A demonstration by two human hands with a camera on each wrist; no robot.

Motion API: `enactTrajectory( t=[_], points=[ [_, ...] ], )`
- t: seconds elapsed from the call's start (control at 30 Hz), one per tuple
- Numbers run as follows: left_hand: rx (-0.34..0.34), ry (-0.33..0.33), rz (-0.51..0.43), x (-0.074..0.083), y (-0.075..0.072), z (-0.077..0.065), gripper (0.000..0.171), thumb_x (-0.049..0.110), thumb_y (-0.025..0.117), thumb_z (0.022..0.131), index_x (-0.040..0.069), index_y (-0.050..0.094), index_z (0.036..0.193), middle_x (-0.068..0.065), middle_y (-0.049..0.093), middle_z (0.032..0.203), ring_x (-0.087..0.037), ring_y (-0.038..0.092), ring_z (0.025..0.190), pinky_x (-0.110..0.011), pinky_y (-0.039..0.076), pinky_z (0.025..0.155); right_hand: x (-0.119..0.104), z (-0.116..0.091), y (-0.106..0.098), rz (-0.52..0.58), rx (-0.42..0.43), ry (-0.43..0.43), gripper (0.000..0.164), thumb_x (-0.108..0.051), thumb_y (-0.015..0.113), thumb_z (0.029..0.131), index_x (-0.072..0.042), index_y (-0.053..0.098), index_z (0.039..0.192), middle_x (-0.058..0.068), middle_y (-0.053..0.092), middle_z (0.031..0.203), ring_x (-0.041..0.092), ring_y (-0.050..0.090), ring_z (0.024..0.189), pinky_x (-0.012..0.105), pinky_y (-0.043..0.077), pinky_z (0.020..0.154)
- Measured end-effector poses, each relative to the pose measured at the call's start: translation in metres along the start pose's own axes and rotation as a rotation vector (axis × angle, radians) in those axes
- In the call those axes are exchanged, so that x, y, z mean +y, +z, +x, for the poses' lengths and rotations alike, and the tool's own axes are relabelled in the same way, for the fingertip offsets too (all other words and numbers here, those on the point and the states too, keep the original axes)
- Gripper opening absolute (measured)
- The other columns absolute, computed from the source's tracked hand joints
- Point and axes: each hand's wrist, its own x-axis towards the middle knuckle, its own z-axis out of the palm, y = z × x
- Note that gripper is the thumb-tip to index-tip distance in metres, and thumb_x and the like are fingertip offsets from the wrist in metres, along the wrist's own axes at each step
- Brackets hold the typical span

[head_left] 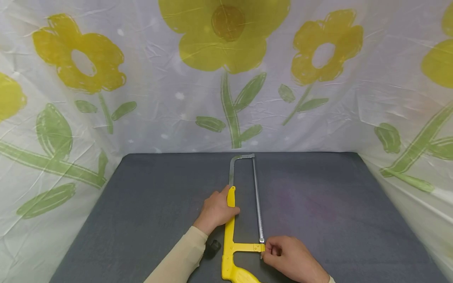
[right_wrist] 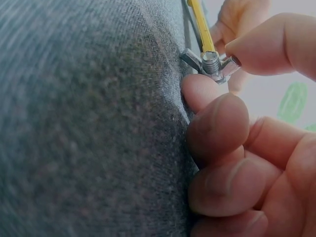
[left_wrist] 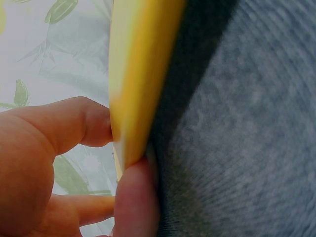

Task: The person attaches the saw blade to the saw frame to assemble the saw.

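Observation:
A hacksaw (head_left: 229,232) with a yellow frame and silver front bow lies on the dark table, its handle toward me and its blade (head_left: 258,200) on the right. My left hand (head_left: 216,208) grips the yellow back of the frame around mid-length; the left wrist view shows thumb and fingers on both sides of the yellow bar (left_wrist: 143,74). At the blade's near end, my right hand (head_left: 291,255) pinches a metal wing nut (right_wrist: 211,64) on its threaded stud, thumb and forefinger at the wings. The other right fingers curl beneath it.
The dark cloth-covered table (head_left: 152,196) extends around the saw. A small black object (head_left: 213,247) shows beside my left sleeve (head_left: 184,255). White curtains (head_left: 152,98) with yellow flowers hang behind the table and along both sides.

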Motion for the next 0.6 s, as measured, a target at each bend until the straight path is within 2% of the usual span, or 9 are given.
enactTrajectory(
  t=[0.37, 0.6],
  points=[
    [-0.002, -0.012, -0.001, 0.001, -0.0004, 0.0, 0.086, 0.035, 0.076, 0.082, 0.014, 0.038, 0.157, -0.018, 0.06, 0.117, -0.023, 0.053, 0.076, -0.034, 0.048, 0.062, 0.001, 0.0001, -0.0016, -0.001, -0.011, -0.016, 0.017, -0.034, 0.07, 0.09, -0.033, 0.064, 0.074, -0.016, 0.05, 0.058, 0.001, 0.045, 0.051, 0.022, 0.036, 0.05],
    [-0.005, -0.01, -0.003, 0.0009, -0.0005, -0.0001, 0.085, 0.034, 0.075, 0.082, 0.013, 0.039, 0.156, -0.017, 0.06, 0.115, -0.023, 0.052, 0.077, -0.034, 0.047, 0.062, 0.0008, -0.0007, -0.001, -0.018, 0.011, -0.039, 0.017, -0.029, 0.07, 0.089, -0.032, 0.063, 0.074, -0.017, 0.049, 0.058, -0.001, 0.044, 0.051, 0.022, 0.035, 0.05]
  ],
)
